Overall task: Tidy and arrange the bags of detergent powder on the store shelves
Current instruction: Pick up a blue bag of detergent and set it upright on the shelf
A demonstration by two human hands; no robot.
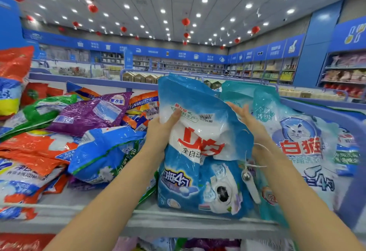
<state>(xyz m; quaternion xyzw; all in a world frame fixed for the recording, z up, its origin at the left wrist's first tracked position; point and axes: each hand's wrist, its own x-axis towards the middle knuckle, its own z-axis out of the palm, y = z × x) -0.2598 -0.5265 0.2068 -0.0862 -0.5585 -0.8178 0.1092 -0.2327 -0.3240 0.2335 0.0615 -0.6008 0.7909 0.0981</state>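
The head view, the only one, looks down on a store shelf (79, 207) with the job partly done. The blue-and-white bag (198, 151) of detergent powder stands upright near the shelf's front edge, right of the middle. The left grip (162, 129) holds its left edge, thumb across the printed front and fingers out of sight behind. The right grip (247, 119) is open, its fingers straight and laid against the bag's right side, in the gap between that bag and its neighbour; whether it presses or only touches cannot be told. A white security tag (249, 181) hangs on a cord at the bag's right edge. Just beside it on the right the cat-printed bag (297, 141) stands upright facing front, with a teal bag (237, 92) behind it, so this end reads as the tidy part, perhaps two or three bags arranged. Most of the work looks to be left. Across the left half, the purple bag (93, 112), a green bag (39, 110), the orange bag (35, 147) and a blue bag with green trim (107, 151) lie flat or tilted in an overlapping heap, brands mixed and labels facing all ways. More bags show on the shelf below, too cropped to judge. The bag in hand seems about to be squared up against the standing row.
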